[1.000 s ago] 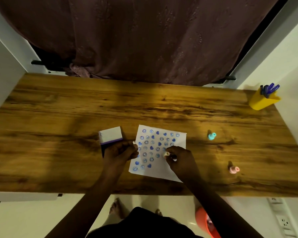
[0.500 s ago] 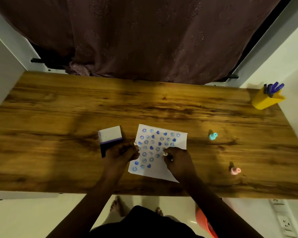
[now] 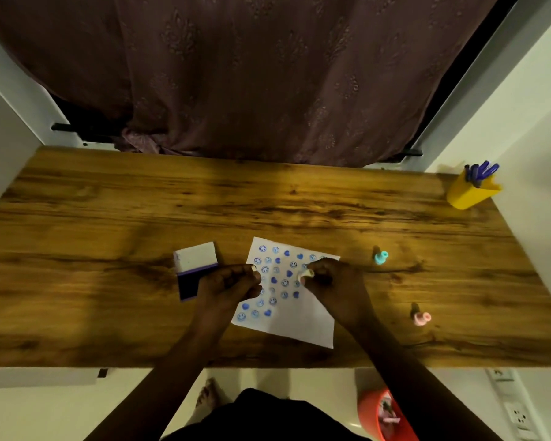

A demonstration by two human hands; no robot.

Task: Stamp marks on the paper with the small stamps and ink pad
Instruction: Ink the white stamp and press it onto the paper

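- A wooden counter (image 3: 109, 224) with dark grain.
- A yellow pen holder (image 3: 468, 192) at the counter's far right corner, blue pens (image 3: 482, 170) sticking out of it.
- A dark patterned curtain (image 3: 252, 74) hanging behind the counter.
- An orange bin (image 3: 371, 409) on the floor.
- White wall sockets (image 3: 519, 415) at lower right.

no readable text anywhere

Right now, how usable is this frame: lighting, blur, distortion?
Head view: dim warm light, brightest on the table centre; left hand and right hand dark and slightly soft over the paper, stamped marks still legible; wide-angle lens bows the table edges and walls.
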